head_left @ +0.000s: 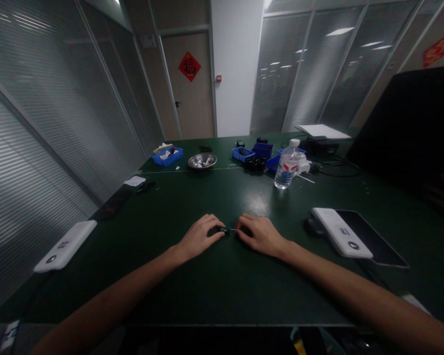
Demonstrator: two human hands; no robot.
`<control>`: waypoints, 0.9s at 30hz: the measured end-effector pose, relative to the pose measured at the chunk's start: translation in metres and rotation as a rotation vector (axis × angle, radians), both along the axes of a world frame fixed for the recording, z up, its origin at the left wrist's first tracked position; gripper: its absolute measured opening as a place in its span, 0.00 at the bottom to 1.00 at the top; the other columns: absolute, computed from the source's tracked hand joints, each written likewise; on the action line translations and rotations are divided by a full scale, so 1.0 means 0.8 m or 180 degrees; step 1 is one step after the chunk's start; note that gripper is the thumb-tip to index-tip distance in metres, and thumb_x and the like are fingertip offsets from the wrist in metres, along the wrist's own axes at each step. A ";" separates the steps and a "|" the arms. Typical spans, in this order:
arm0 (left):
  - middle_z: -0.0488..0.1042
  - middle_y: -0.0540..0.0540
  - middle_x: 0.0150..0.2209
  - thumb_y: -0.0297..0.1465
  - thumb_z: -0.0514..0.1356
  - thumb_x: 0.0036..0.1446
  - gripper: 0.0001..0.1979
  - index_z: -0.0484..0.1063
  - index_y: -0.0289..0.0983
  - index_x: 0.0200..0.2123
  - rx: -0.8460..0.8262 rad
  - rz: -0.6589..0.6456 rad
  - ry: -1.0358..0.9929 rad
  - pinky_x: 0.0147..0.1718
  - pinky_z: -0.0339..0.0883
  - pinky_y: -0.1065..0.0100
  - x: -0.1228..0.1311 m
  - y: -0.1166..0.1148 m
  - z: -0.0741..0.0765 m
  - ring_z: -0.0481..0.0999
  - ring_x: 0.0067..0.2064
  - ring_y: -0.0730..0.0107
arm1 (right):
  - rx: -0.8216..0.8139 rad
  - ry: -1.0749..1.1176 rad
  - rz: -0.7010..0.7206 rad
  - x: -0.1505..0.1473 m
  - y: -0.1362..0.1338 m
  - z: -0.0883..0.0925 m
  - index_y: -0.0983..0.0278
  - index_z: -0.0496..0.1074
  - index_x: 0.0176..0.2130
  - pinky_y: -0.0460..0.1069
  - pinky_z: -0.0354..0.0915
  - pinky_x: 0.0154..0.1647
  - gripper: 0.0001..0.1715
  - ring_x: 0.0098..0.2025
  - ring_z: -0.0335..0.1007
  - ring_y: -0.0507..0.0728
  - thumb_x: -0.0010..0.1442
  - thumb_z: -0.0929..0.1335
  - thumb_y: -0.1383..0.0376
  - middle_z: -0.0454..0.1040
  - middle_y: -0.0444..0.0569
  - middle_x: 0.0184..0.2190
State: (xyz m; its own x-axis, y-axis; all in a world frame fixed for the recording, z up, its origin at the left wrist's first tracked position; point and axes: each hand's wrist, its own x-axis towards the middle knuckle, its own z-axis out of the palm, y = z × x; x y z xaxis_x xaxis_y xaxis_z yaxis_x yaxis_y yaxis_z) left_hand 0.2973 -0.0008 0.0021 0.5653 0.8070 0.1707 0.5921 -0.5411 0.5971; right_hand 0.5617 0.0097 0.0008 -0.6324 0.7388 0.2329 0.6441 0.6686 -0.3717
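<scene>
Pinching a small dark part between fingertips of my curled left hand and right hand, mid-bench, I'd plant both wrists and grip lightly.

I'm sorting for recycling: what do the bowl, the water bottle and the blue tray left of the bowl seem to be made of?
Bowl: metal, likely steel; shiny grey with bright glints.
Water bottle: clear plastic; see-through body, white cap.
Blue tray: probably plastic; even, matte colour.
</scene>
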 end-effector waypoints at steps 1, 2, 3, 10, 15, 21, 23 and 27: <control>0.73 0.46 0.50 0.39 0.58 0.69 0.13 0.75 0.42 0.52 0.0014 0.0004 0.0006 0.50 0.67 0.61 0.000 0.000 0.000 0.71 0.51 0.62 | 0.0003 -0.0003 0.0010 0.000 0.000 0.000 0.61 0.72 0.43 0.48 0.60 0.36 0.07 0.35 0.69 0.53 0.69 0.66 0.61 0.73 0.46 0.40; 0.73 0.46 0.49 0.39 0.58 0.69 0.13 0.75 0.42 0.52 0.0026 0.0010 0.0011 0.49 0.67 0.61 0.000 0.000 0.000 0.71 0.51 0.62 | 0.0005 -0.0004 0.0019 0.000 -0.001 0.001 0.61 0.72 0.44 0.48 0.60 0.36 0.07 0.35 0.69 0.53 0.69 0.66 0.61 0.72 0.46 0.40; 0.73 0.46 0.49 0.39 0.58 0.69 0.13 0.75 0.42 0.51 0.0037 0.0012 0.0016 0.49 0.67 0.61 0.000 0.000 0.000 0.71 0.51 0.62 | 0.0006 -0.0010 0.0028 -0.001 -0.001 0.001 0.61 0.71 0.44 0.48 0.60 0.36 0.08 0.35 0.69 0.53 0.69 0.66 0.61 0.72 0.46 0.40; 0.74 0.45 0.49 0.38 0.58 0.69 0.12 0.75 0.42 0.50 0.0138 -0.0050 -0.0017 0.50 0.67 0.61 0.001 0.000 0.000 0.71 0.51 0.62 | 0.0033 -0.0075 0.0029 -0.003 -0.003 0.002 0.61 0.72 0.44 0.48 0.59 0.35 0.08 0.35 0.69 0.54 0.69 0.65 0.61 0.72 0.46 0.40; 0.74 0.45 0.49 0.38 0.57 0.69 0.12 0.75 0.41 0.50 0.0134 -0.0084 0.0015 0.50 0.67 0.61 0.001 0.000 0.001 0.71 0.51 0.62 | 0.0030 -0.0081 0.0044 -0.002 -0.003 0.002 0.61 0.71 0.45 0.48 0.60 0.36 0.08 0.36 0.70 0.54 0.70 0.65 0.61 0.73 0.47 0.41; 0.73 0.46 0.49 0.39 0.58 0.69 0.12 0.75 0.41 0.50 0.0144 -0.0087 0.0063 0.49 0.67 0.61 0.000 0.001 0.001 0.71 0.50 0.62 | 0.0043 -0.0047 0.0063 -0.001 -0.003 0.000 0.61 0.71 0.45 0.48 0.61 0.37 0.09 0.36 0.70 0.54 0.70 0.65 0.60 0.73 0.47 0.41; 0.73 0.45 0.49 0.39 0.57 0.69 0.13 0.75 0.41 0.50 0.0114 -0.0082 0.0072 0.49 0.67 0.60 -0.001 0.000 0.001 0.71 0.51 0.62 | 0.0026 -0.0041 0.0069 -0.001 -0.004 0.001 0.61 0.71 0.45 0.48 0.61 0.37 0.09 0.36 0.70 0.54 0.70 0.64 0.60 0.73 0.47 0.41; 0.73 0.45 0.50 0.39 0.56 0.69 0.14 0.75 0.41 0.51 0.0072 -0.0091 0.0090 0.49 0.67 0.60 -0.001 0.000 0.003 0.71 0.51 0.61 | 0.0029 -0.0004 0.0085 -0.001 -0.004 0.002 0.61 0.72 0.45 0.48 0.61 0.36 0.10 0.35 0.69 0.54 0.71 0.64 0.60 0.73 0.47 0.41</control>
